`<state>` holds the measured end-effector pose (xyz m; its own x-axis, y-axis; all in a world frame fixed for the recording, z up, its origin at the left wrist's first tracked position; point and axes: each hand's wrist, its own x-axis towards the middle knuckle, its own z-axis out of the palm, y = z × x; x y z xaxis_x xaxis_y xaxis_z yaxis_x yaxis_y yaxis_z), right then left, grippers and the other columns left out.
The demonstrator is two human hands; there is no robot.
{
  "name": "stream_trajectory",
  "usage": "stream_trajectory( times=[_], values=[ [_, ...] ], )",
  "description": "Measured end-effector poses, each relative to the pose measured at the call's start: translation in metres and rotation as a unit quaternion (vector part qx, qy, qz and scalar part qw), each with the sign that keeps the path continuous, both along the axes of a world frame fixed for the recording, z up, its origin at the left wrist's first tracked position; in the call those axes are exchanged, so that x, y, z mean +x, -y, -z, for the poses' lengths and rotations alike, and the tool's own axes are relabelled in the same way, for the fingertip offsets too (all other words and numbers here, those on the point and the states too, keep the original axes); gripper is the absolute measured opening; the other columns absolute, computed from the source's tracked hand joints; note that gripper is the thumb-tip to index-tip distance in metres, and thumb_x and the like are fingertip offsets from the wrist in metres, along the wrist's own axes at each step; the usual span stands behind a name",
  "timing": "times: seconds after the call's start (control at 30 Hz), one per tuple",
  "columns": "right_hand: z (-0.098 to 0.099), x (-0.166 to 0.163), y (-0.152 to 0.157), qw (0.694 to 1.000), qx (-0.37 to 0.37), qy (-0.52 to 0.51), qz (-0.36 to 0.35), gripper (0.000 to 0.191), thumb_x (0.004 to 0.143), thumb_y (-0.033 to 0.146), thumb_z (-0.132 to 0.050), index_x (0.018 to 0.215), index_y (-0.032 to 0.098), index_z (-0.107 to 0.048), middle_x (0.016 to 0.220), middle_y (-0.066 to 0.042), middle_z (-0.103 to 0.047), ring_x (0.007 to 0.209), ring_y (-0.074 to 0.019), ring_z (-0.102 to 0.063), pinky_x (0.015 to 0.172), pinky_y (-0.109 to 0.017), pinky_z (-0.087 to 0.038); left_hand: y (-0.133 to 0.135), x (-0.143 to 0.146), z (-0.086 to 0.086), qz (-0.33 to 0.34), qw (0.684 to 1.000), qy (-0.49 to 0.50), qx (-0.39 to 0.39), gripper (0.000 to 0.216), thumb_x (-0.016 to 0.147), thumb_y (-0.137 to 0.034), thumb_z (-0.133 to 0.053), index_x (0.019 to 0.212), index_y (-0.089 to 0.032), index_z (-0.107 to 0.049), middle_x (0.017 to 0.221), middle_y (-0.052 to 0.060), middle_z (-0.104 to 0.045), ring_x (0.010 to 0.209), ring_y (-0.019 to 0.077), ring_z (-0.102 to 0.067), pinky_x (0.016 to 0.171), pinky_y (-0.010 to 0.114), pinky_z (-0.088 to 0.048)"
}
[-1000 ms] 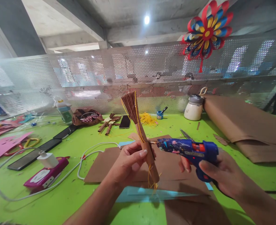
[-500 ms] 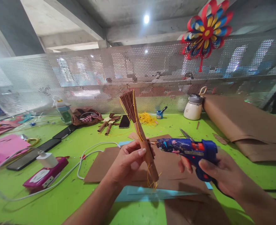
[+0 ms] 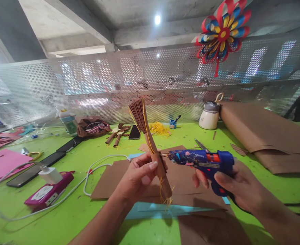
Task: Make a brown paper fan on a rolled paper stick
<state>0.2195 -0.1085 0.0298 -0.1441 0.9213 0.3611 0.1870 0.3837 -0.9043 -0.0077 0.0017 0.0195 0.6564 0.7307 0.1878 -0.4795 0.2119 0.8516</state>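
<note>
My left hand (image 3: 139, 173) is closed around the middle of a brown paper tube (image 3: 162, 177) whose upper end fans out in thin pleats. Yellow strands run up its sides and dangle in loose ends near the bottom. In my right hand (image 3: 242, 187) is a blue hot glue gun (image 3: 198, 158), stained with paint or glue, its red light lit. The nozzle points left and meets the tube's right side, just by my left fingertips; whether glue is coming out cannot be made out. Brown paper sheets (image 3: 111, 180) and light blue paper (image 3: 150, 210) lie below both hands.
A magenta power strip (image 3: 49, 190) with a white cable lies left. Toward the back are a phone (image 3: 134, 132), yellow shreds (image 3: 159, 128), a small blue jar (image 3: 172, 124) and a white bottle (image 3: 209, 115). Scissors (image 3: 201, 144) lie behind the glue gun; folded brown paper (image 3: 267, 132) is at right.
The whole view has shifted slightly. Both hands keep the same hold, and the nozzle stays against the tube's side.
</note>
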Motion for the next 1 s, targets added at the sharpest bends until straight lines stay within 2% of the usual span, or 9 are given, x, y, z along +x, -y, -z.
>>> stream_trajectory(
  times=[0.33, 0.47, 0.53, 0.67, 0.8, 1.0],
  values=[
    [0.004, 0.004, -0.003, 1.0, 0.021, 0.017, -0.007, 0.037, 0.085, 0.052, -0.05, 0.077, 0.019, -0.063, 0.074, -0.007, -0.062, 0.059, -0.0176, -0.054, 0.06, -0.033, -0.049, -0.005, -0.002, 0.005, -0.018, 1.0, 0.008, -0.007, 0.023, 0.073, -0.02, -0.072, 0.095, -0.014, -0.069, 0.083, 0.004, -0.064, 0.076, 0.0115, -0.06, 0.077, 0.025, -0.046],
    [0.007, 0.01, -0.004, 0.997, 0.042, 0.049, 0.048, 0.029, 0.088, 0.045, -0.051, 0.088, 0.021, -0.065, 0.083, -0.007, -0.067, 0.064, -0.0174, -0.06, 0.057, -0.028, -0.05, -0.006, -0.002, 0.003, -0.023, 1.0, 0.006, 0.006, 0.021, 0.071, -0.021, -0.073, 0.09, -0.014, -0.067, 0.082, 0.004, -0.062, 0.076, 0.0119, -0.057, 0.075, 0.024, -0.046],
    [0.01, 0.012, -0.009, 0.986, 0.093, 0.094, 0.104, 0.02, 0.087, 0.036, -0.055, 0.1, 0.024, -0.064, 0.09, -0.006, -0.068, 0.075, -0.0192, -0.065, 0.065, -0.028, -0.053, -0.006, -0.002, 0.002, -0.024, 1.0, 0.007, 0.015, 0.02, 0.07, -0.021, -0.074, 0.088, -0.014, -0.066, 0.082, 0.003, -0.06, 0.077, 0.0118, -0.056, 0.075, 0.024, -0.046],
    [0.024, 0.013, -0.03, 0.934, 0.184, 0.253, 0.17, 0.037, 0.08, 0.02, -0.062, 0.117, 0.024, -0.057, 0.108, -0.007, -0.066, 0.099, -0.0229, -0.062, 0.088, -0.035, -0.049, -0.005, -0.002, 0.002, -0.022, 0.999, 0.005, 0.023, 0.019, 0.072, -0.019, -0.072, 0.089, -0.016, -0.066, 0.083, 0.002, -0.059, 0.077, 0.0113, -0.055, 0.075, 0.024, -0.046],
    [0.039, 0.014, -0.053, 0.909, 0.174, 0.339, 0.169, 0.03, 0.08, 0.02, -0.06, 0.11, 0.019, -0.06, 0.103, -0.009, -0.065, 0.098, -0.0232, -0.059, 0.086, -0.038, -0.048, -0.005, -0.001, 0.002, -0.023, 0.999, 0.003, 0.039, 0.016, 0.072, -0.019, -0.072, 0.087, -0.017, -0.066, 0.084, 0.002, -0.06, 0.077, 0.0112, -0.055, 0.074, 0.024, -0.045],
    [0.055, 0.016, -0.076, 0.891, 0.086, 0.425, 0.137, 0.024, 0.075, 0.021, -0.067, 0.098, 0.013, -0.065, 0.098, -0.012, -0.062, 0.093, -0.0244, -0.056, 0.084, -0.037, -0.046, -0.006, 0.001, -0.002, -0.034, 0.998, 0.007, 0.047, 0.016, 0.071, -0.017, -0.072, 0.086, -0.017, -0.067, 0.088, 0.002, -0.062, 0.082, 0.0122, -0.055, 0.078, 0.025, -0.045]
  ],
)
